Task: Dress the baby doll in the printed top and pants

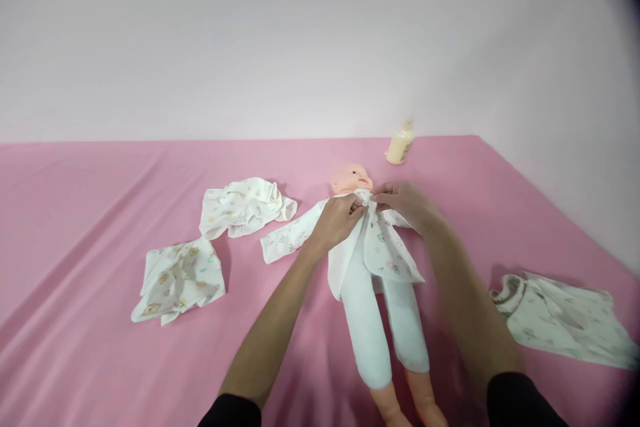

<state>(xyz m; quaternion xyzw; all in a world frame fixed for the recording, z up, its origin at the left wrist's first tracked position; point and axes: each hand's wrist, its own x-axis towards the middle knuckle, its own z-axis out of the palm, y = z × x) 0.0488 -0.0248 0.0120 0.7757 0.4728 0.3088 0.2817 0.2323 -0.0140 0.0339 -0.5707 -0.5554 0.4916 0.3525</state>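
Note:
A baby doll (367,327) lies on its back with its head away from me, the face turned to the right. It wears a white printed baby shirt (393,253), closed near the neck and spread apart lower down over the white cloth body. My left hand (340,217) pinches the shirt's front edge just below the doll's chin. From the other side, my right hand (400,200) grips the facing edge at the same spot. The fingertips of both hands nearly meet there, and any fastener between them is too small to make out.
A pink sheet (100,213) covers the surface, with white walls behind and at the right. Crumpled printed baby clothes (240,207) and a folded printed cloth (183,280) lie at the left. Another garment (565,317) lies at the right. A pump bottle (400,145) stands near the back wall.

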